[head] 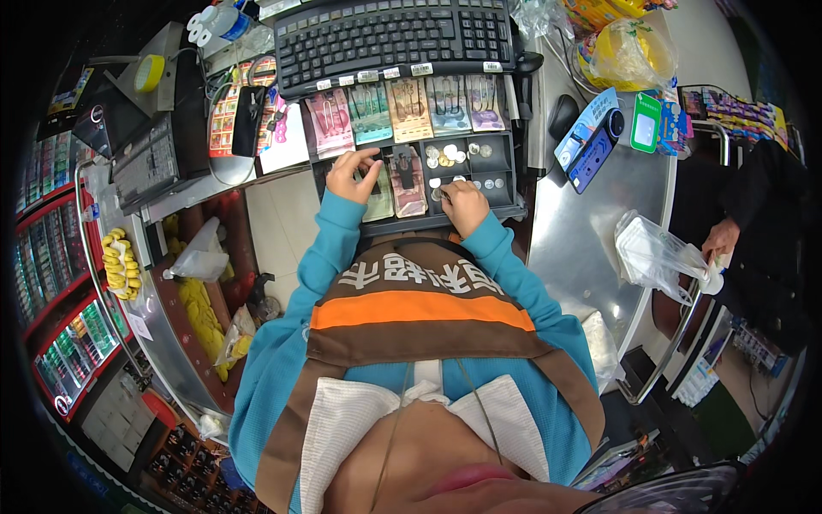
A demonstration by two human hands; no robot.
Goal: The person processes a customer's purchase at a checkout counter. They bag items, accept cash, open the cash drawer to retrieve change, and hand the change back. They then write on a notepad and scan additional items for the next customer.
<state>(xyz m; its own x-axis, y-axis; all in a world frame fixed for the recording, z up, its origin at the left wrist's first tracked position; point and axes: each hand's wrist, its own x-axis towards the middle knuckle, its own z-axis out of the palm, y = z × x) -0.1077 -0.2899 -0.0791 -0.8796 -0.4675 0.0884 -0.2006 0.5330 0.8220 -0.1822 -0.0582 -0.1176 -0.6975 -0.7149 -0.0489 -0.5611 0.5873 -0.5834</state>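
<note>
Before me an open cash drawer [411, 225] sits beneath a black keyboard [385, 42]. My left hand [352, 177] hovers over its left side, thumb and fingers apart, holding nothing that I can see. Nearby are a clipped stack of reddish banknotes [408, 183] and a greenish stack [383, 196] partly behind that hand. My right hand [465, 204] reaches into a front coin compartment, fingertips down at several coins [437, 193]; whether one is pinched is hidden. More coins [444, 155] lie in the compartment behind. Clipped banknotes [411, 109] of several colours fill the back row.
Right of the drawer, a metal counter [578, 238] bears a payment device [591, 148], a green-framed stand [645, 122] and a black mouse [563, 115]. At its far edge another person's hand [720, 239] holds a plastic bag [652, 254]. A phone [247, 121] lies left.
</note>
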